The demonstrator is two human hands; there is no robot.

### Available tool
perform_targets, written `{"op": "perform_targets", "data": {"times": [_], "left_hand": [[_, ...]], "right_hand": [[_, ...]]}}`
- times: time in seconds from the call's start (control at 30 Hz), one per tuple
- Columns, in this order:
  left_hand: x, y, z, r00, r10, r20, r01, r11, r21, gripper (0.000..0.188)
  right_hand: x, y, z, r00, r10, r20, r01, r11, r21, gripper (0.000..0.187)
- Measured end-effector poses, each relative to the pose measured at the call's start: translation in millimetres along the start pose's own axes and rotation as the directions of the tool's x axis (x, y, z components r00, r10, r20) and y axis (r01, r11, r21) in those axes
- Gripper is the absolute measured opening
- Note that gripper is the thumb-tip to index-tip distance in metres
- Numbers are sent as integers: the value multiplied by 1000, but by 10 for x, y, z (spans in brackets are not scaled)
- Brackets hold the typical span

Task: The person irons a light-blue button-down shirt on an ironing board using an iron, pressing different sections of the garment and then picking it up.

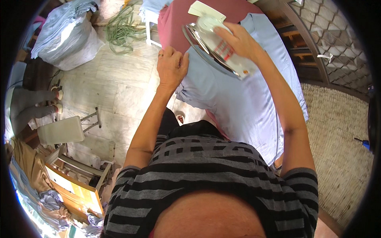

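My right hand [239,39] is wrapped round the handle of a white clothes iron [244,67] with a shiny metal soleplate. The iron is tilted, its metal side turned to the left, and it appears lifted over a light blue garment [238,103]. That garment lies spread across a padded surface with a dark pink cover [174,27]. At the left edge of the cloth, my left hand [172,66] is closed with curled fingers. Whether it pinches the fabric is hidden.
A pale flat rectangular piece [207,10] lies beyond the iron. Left are a bundle of blue cloth [65,33], a tangled green hose [121,29], a folding stool [61,131] and another person's legs [33,105]. A metal lattice gate [329,35] and woven mat [337,142] are right.
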State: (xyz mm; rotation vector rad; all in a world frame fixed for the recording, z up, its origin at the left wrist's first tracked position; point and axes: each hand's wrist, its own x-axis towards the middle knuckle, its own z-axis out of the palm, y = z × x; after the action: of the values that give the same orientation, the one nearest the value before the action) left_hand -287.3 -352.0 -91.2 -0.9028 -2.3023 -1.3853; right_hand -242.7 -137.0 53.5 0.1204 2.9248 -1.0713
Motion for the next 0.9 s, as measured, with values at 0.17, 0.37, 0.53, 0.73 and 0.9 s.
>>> {"op": "perform_targets", "data": {"times": [0.17, 0.37, 0.53, 0.73, 0.9], "left_hand": [[8, 14, -46, 1000, 16, 15, -16, 1000, -2, 31], [12, 4, -63, 997, -22, 77, 19, 999, 40, 31], [30, 20, -122, 990, -58, 127, 51, 997, 59, 30], [116, 61, -128, 984, -23, 175, 18, 999, 30, 30], [197, -18, -261, 966, 1, 257, 14, 998, -58, 28]], "right_hand": [[79, -110, 100, 997, 80, 8, -81, 995, 55, 46], [-808, 36, -33, 994, 109, -10, -109, 994, 32, 45], [-1452, -165, 115, 929, 344, -133, -317, 929, 189, 46], [-969, -195, 39, 903, 403, -146, -357, 896, 264, 47], [-310, -199, 67, 955, 277, -104, -263, 956, 133, 41]]}}
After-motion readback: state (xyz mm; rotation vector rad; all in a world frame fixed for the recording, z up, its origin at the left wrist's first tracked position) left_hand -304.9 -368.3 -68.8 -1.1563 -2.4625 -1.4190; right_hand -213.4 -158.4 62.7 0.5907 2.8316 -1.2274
